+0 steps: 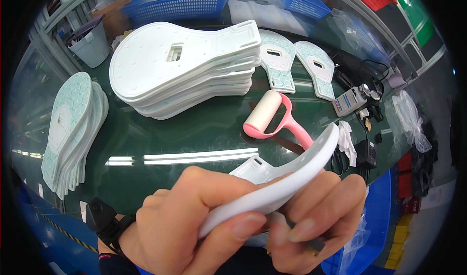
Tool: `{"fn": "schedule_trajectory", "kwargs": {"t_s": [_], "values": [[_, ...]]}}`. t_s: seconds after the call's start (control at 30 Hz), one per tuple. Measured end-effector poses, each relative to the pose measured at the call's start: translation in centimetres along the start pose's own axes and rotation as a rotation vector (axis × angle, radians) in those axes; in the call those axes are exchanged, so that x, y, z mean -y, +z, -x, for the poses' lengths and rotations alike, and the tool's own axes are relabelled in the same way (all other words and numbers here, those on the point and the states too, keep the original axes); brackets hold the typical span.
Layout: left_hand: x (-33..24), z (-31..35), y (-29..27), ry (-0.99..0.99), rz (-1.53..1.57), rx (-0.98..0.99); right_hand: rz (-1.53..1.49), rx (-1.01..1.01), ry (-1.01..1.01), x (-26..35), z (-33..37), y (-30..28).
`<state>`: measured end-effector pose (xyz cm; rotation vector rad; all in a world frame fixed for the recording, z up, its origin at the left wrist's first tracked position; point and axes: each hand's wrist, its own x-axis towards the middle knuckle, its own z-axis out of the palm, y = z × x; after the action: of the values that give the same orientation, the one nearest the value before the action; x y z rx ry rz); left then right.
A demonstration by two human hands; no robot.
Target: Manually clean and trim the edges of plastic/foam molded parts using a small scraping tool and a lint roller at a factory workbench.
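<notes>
Close in front of me, my left hand (180, 221) grips a white paddle-shaped plastic panel (296, 182) between thumb and fingers. The panel is tilted, its rounded edge pointing up to the right. At the panel's lower right side is my right hand (323, 214), fingers curled in a pinch. A small dark strip (315, 245) pokes out between them; its kind I cannot make out. Just beyond the panel lies a pink-handled lint roller (265, 112) with a white roll. Behind it rises a tall stack of similar panels (146, 75).
More panels with pale green patterning lean in a pile (68, 124) at left. Two single panels (276, 53) lie at the back. A white bottle (348, 102), a cloth (346, 143), scissors (339, 162) and a black power adapter (366, 153) line the right edge. Blue baskets (180, 7) stand behind.
</notes>
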<state>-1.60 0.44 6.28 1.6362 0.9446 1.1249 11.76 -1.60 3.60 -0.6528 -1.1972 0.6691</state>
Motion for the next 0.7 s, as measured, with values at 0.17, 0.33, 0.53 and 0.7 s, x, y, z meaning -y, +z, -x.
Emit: {"fn": "schedule_trajectory", "kwargs": {"t_s": [0.17,0.33,0.53,0.7], "values": [[0.1,0.1,-0.3,-0.016,-0.03,0.008,-0.017,-0.064,0.048,-0.5,-0.1,0.4],[0.0,0.2,-0.2,-0.011,0.024,-0.007,-0.149,0.026,-0.331,-3.2,-0.3,0.2],[0.1,0.1,-0.1,-0.002,0.023,0.037,0.042,0.206,-0.411,-2.6,-1.3,-1.3],[0.3,-0.3,-0.6,0.048,-0.041,0.09,0.024,0.097,-0.223,-1.1,-0.3,-0.2]]}}
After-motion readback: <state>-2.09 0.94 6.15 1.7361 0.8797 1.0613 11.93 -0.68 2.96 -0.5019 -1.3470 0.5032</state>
